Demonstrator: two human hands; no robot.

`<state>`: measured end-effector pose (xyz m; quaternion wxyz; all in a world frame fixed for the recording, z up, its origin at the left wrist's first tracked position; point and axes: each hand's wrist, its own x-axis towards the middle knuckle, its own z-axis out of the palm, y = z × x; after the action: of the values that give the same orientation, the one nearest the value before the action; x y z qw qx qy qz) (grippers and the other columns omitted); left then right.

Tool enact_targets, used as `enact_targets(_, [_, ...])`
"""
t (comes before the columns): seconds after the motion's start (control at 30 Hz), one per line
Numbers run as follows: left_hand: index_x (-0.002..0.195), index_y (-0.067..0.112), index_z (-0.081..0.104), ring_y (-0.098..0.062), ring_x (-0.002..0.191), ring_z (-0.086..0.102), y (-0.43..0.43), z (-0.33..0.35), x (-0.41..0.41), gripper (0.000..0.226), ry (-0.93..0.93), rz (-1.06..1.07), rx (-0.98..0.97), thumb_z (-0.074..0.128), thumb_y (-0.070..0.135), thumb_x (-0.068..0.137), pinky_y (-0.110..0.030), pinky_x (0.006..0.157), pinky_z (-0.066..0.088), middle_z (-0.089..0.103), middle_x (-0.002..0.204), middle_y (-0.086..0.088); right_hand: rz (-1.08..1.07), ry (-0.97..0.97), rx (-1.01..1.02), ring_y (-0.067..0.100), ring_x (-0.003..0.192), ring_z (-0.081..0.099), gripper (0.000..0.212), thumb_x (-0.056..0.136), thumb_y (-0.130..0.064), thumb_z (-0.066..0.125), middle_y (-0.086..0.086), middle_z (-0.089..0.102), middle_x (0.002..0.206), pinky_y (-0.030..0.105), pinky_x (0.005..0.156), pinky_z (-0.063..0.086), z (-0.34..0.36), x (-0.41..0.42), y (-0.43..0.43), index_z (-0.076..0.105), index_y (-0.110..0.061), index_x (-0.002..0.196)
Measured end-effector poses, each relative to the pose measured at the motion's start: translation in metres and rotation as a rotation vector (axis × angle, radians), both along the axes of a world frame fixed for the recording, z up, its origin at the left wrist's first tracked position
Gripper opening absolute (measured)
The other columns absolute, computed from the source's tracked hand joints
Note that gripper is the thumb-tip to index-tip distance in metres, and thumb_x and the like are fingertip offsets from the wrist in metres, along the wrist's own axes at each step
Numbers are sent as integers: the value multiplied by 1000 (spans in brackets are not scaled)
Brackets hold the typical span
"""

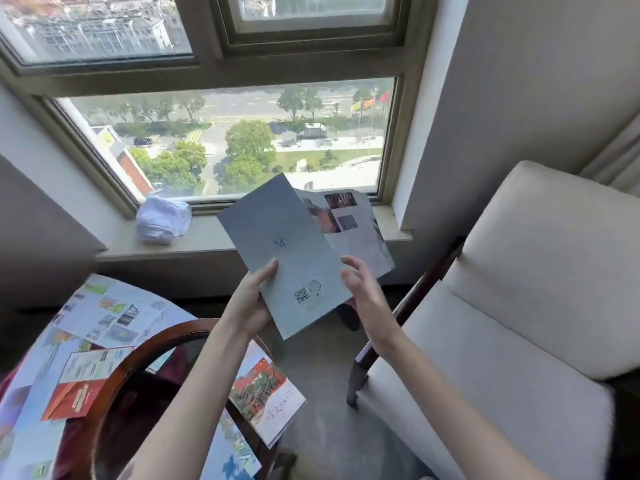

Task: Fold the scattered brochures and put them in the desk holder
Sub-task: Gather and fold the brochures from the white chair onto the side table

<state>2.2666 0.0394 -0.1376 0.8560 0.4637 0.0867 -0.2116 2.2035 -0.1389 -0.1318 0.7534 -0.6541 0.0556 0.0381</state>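
Nearest to me, at 7 o'clock, a curved wooden rail crossed in front of the table. Scattered brochures lay flat on that table: an orange brochure at 8 o'clock, a red-and-white brochure at 6 o'clock overhanging the table edge, and a large unfolded map sheet beyond the orange one.

Above these, both forearms extended toward 12 o'clock. My left hand gripped the grey brochure at its lower left edge, thumb on the front face, fingers behind. My right hand was at 3 o'clock of that grip, fingers apart and loosely bent, clamped on nothing; whether the fingertips touched the brochure's right edge could not be determined. The grey brochure was held in the air, tilted with its top toward 11 o'clock, partly open: a photo panel fanned out behind the front panel toward 2 o'clock.

At 3 o'clock stood a cream armchair. Farther off, at 10 o'clock of the brochure, a white bundled cloth rested on the windowsill, below the window
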Motion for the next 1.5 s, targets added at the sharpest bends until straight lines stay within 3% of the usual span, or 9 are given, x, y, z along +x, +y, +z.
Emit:
enact_targets(0.13, [123, 14, 58, -22, 99, 68, 49, -9, -8, 41, -71, -61, 112, 56, 25, 84, -39, 81, 56, 70, 111, -6, -215, -4, -78, 0, 93, 58, 46, 79, -43, 50, 0, 60, 113, 9, 77, 44, -7, 7, -7, 52, -18, 118])
enact_targets(0.33, [114, 16, 64, -22, 98, 68, 77, -17, -14, 37, -150, -288, 339, 66, 27, 79, -31, 76, 56, 68, 115, -9, 196, 117, -135, 1, 120, 51, 74, 72, -61, 50, -13, 54, 130, 19, 93, 41, -15, 7, 26, 41, -24, 135])
enact_targets(0.5, [102, 31, 65, -13, 105, 63, 64, -33, -21, 31, -360, -189, 616, 72, 35, 72, -25, 78, 53, 59, 119, 2, 84, 164, -10, 10, 86, 65, 46, 87, -8, 61, 10, 63, 121, 13, 64, 49, -38, -3, 37, 43, -13, 130])
enact_targets(0.6, [113, 40, 53, -10, 132, 33, 60, -48, -31, 56, -365, -211, 816, 70, 54, 61, -34, 106, 37, 35, 135, 12, 10, 162, -40, 19, 93, 64, 42, 85, 6, 57, 16, 63, 119, 26, 79, 53, -47, -9, 33, 49, -7, 124])
enact_targets(0.73, [143, 42, 13, -8, 140, 17, 58, -65, -49, 105, -223, -229, 722, 82, 39, 64, -32, 107, 28, 13, 154, 10, 96, 102, -86, 15, 91, 66, 33, 84, 8, 57, 6, 69, 104, 24, 81, 52, -51, -20, 28, 61, -15, 108])
enact_targets(0.97, [145, 40, 3, -13, 138, 32, 66, -54, -69, 134, -219, -285, 548, 87, 54, 41, -43, 112, 32, 22, 155, 3, 119, 0, -135, -2, 90, 65, 25, 89, -2, 57, -17, 72, 92, 12, 79, 49, -57, -39, 19, 66, -24, 97])
enact_targets(1.13, [141, 45, 20, -10, 133, 40, 72, -33, -82, 110, -395, -241, 629, 82, 57, 50, -30, 105, 41, 38, 139, 27, 81, -2, -224, -4, 85, 61, 25, 91, -6, 57, -15, 69, 87, 8, 68, 44, -64, -42, 17, 67, -27, 83])
enact_targets(1.27, [125, 30, 51, -9, 120, 53, 71, -26, -93, 62, -570, -70, 705, 78, 9, 73, -44, 100, 47, 57, 129, 6, 74, -44, -247, 6, 91, 61, 31, 91, -3, 55, -12, 69, 89, 14, 74, 46, -64, -38, 18, 68, -31, 87])
enact_targets(1.5, [84, 9, 69, -15, 89, 66, 61, -33, -105, 18, -735, 140, 862, 69, -7, 77, -47, 94, 46, 71, 87, -1, -102, 9, -351, 18, 107, 60, 25, 83, -8, 67, 1, 65, 106, 35, 97, 46, -73, -36, 26, 62, -29, 94])
